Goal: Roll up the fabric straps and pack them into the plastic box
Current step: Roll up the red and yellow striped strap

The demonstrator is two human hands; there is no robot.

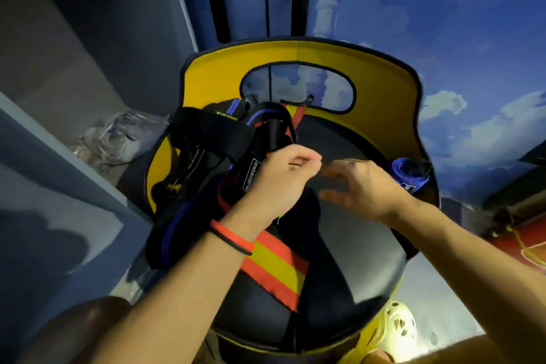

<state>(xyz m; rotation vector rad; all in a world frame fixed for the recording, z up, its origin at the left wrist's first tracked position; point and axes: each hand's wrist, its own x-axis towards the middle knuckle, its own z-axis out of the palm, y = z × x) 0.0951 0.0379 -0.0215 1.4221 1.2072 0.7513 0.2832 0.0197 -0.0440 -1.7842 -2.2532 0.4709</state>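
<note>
A yellow chair (384, 83) with a round black seat (348, 251) serves as the surface here, and the fabric straps lie on it. A tangled pile of straps (206, 139), mostly black with blue edging and yellow lettering, covers the far left part of the seat and leans against the backrest. A red-and-yellow strap (277, 263) runs out of the pile towards the near side, passing under the left forearm, with its frayed end lying flat on the seat.

The left hand (280, 180) is over the middle of the seat with its fingers curled, thumb and forefinger pinched together. It grips a black strap (251, 171) that bears a small label just left of the knuckles; more dark fabric hangs below the palm. Red and black wristbands (230, 236) circle the left wrist.

The right hand (366, 186) is just right of the left one, fingers bent towards the left fingertips. It is blurred, so I cannot tell whether it holds anything.

A rolled blue strap (409, 174) sits at the right edge of the seat, behind the right hand and well apart from the pile.

Crumpled clear plastic bags (118, 139) lie to the left of the chair.
</note>
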